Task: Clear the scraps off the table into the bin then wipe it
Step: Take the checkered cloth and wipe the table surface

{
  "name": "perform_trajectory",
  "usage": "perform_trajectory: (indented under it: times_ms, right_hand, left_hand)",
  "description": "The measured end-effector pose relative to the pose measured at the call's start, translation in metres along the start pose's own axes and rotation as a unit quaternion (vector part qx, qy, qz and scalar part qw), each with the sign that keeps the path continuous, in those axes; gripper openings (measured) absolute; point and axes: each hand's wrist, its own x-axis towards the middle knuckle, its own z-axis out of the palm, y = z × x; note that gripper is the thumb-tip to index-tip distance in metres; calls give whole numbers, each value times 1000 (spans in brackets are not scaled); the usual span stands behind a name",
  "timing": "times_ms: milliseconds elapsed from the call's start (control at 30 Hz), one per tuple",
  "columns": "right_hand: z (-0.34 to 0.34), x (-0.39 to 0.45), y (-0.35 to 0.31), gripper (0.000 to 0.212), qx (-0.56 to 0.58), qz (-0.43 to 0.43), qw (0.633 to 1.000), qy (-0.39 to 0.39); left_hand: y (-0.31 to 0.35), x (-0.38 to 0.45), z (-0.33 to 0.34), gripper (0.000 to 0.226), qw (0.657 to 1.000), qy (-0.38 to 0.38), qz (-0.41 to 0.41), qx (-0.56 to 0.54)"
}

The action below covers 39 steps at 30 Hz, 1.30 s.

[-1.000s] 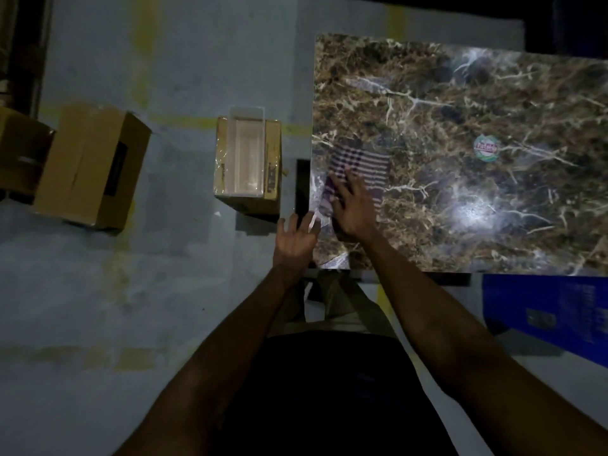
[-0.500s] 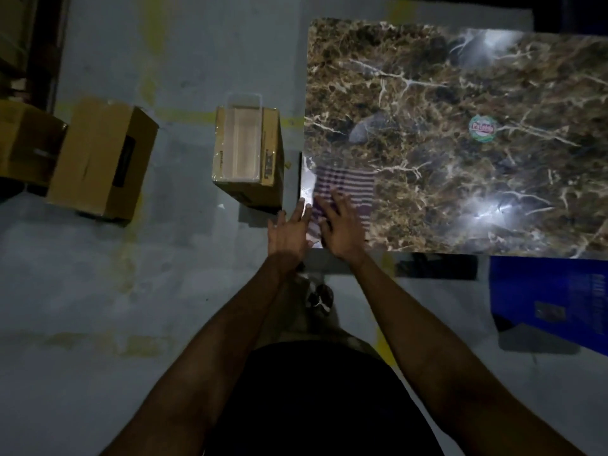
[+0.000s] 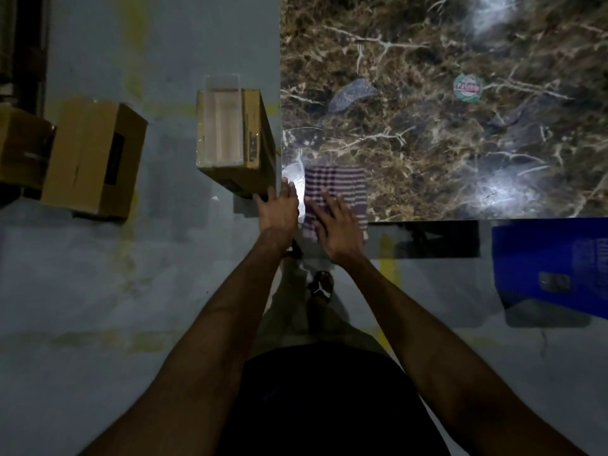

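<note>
A striped cloth (image 3: 342, 189) lies at the near left corner of the brown marble table (image 3: 427, 143) and hangs a little over the near edge. My right hand (image 3: 335, 225) presses flat on it with straight fingers. A pale scrap (image 3: 294, 179) sits at the table's left edge beside the cloth. My left hand (image 3: 279, 212) is held open just off that corner, fingers straight, next to the scrap. An open cardboard box (image 3: 230, 139) stands on the floor against the table's left side.
A round sticker (image 3: 467, 88) and a grey patch (image 3: 352, 93) show on the tabletop. Two more cardboard boxes (image 3: 88, 159) sit on the floor at far left. A blue box (image 3: 552, 261) lies under the table's near right. My shoe (image 3: 320, 284) is below.
My right hand has dragged the cloth toward the near left corner, so it now overhangs the edge. My left hand stayed beside it at the corner. The view shifted closer.
</note>
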Motion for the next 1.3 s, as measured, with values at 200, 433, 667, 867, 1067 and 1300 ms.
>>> perform_trajectory:
  times_ms: [200,433,667,867,1067,1300]
  right_hand:
    - [-26,-13,62,56,17,73,997,23]
    - [-1,-1,23,51,-6,2,1000,3]
    - [-25,15,48,49,32,21,999,20]
    - [-4,68,-7,52,30,-82,995,-38]
    - [-27,86,21,50,21,-80,996,-22]
    - [-22,151,-20,53,-8,-71,997,-16]
  left_hand:
    - [-15,7,-20,107,996,-65,57,16]
    - [-21,0,-31,84,997,-54,53,21]
    - [-33,-2,-9,96,999,21,40,-3]
    - [-45,14,-23,132,996,-20,21,-88]
    - [-70,35,-12,144,977,-50,37,-204]
    - [-66,39,5,108,973,12,66,-219]
